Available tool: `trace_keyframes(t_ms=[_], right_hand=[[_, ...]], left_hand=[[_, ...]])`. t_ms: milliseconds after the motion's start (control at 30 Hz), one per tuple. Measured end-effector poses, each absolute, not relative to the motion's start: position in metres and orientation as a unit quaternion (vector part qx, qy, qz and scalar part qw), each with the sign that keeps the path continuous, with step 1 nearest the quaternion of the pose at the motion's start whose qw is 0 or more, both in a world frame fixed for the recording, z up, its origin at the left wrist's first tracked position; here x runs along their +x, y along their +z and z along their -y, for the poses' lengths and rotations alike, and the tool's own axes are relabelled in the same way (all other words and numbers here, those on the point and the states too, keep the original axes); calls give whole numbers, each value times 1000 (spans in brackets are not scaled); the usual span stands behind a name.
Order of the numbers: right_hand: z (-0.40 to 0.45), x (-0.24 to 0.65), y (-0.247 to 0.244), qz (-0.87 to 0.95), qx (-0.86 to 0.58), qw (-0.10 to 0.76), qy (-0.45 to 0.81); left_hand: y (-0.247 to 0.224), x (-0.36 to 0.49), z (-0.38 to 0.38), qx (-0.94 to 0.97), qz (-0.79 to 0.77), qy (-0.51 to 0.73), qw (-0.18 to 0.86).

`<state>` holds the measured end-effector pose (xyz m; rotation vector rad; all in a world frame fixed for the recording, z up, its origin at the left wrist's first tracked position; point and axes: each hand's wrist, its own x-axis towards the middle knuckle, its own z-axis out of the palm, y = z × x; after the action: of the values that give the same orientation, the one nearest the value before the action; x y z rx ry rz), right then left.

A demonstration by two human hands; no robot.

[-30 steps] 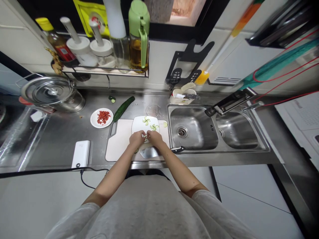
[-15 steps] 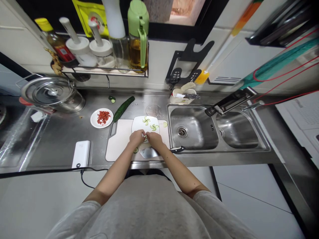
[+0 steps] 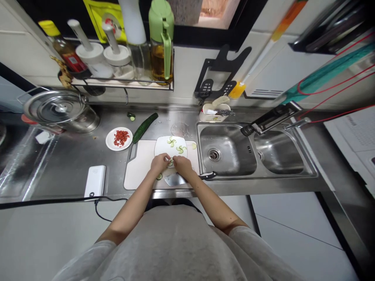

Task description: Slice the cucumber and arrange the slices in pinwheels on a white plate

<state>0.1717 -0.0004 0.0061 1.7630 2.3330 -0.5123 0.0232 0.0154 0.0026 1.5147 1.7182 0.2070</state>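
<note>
Over the front of a white square plate (image 3: 161, 145), my left hand (image 3: 160, 163) and my right hand (image 3: 182, 164) nearly meet, both with fingers pinched together. Whatever lies between the fingertips is too small to make out. Thin green slices form two pinwheels (image 3: 171, 141) on the plate, and more slices (image 3: 170, 162) show between my hands. The plate rests on a pale cutting board (image 3: 137, 168). A knife (image 3: 175, 179) lies on the board below my right hand, its black handle pointing right. One cucumber slice (image 3: 159, 176) sits near my left wrist.
A cucumber (image 3: 145, 127) and a plate of red berries (image 3: 108, 139) are behind the board's left side. A power bank (image 3: 95, 180) with a cable lies left. The double sink (image 3: 228, 152) is right; a lidded pot (image 3: 63, 111) stands far left.
My hands have shifted very slightly, and the fingertips of my left hand have lifted a little, showing more of the slices between them. Everything else stays put.
</note>
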Motion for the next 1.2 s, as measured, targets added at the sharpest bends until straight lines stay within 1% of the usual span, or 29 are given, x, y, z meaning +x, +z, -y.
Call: trace_keyframes(t_ms=[100, 167, 300, 367, 467, 600, 667, 733, 800, 867, 1067, 1200], right_hand=[[0, 171, 10, -779, 594, 86, -180], [-1, 172, 14, -774, 599, 80, -187], [-4, 179, 20, -760, 615, 30, -207], [-5, 185, 23, -750, 625, -12, -218], [-4, 198, 29, -724, 645, -89, -230], [9, 211, 35, -683, 662, -196, -240], [20, 213, 36, -667, 661, -232, -251], [33, 212, 34, -660, 655, -250, -271], [46, 207, 32, -658, 647, -251, -292], [59, 199, 31, -662, 642, -231, -309], [79, 174, 29, -706, 599, -112, -361], [77, 159, 27, -724, 579, -51, -371]], left_hand=[[3, 18, -14, 589, -677, 122, 424], [4, 14, -11, 580, -686, 163, 408], [8, 1, 8, 548, -717, 282, 326], [10, -8, 25, 541, -729, 306, 287], [9, -21, 55, 566, -738, 262, 256], [4, -28, 81, 602, -739, 156, 260], [1, -25, 85, 617, -736, 116, 256], [-1, -21, 85, 635, -727, 83, 247], [-2, -18, 84, 652, -716, 67, 241], [-3, -16, 83, 661, -707, 68, 243], [-10, -18, 84, 663, -695, 104, 258], [-13, -20, 83, 650, -699, 116, 275]])
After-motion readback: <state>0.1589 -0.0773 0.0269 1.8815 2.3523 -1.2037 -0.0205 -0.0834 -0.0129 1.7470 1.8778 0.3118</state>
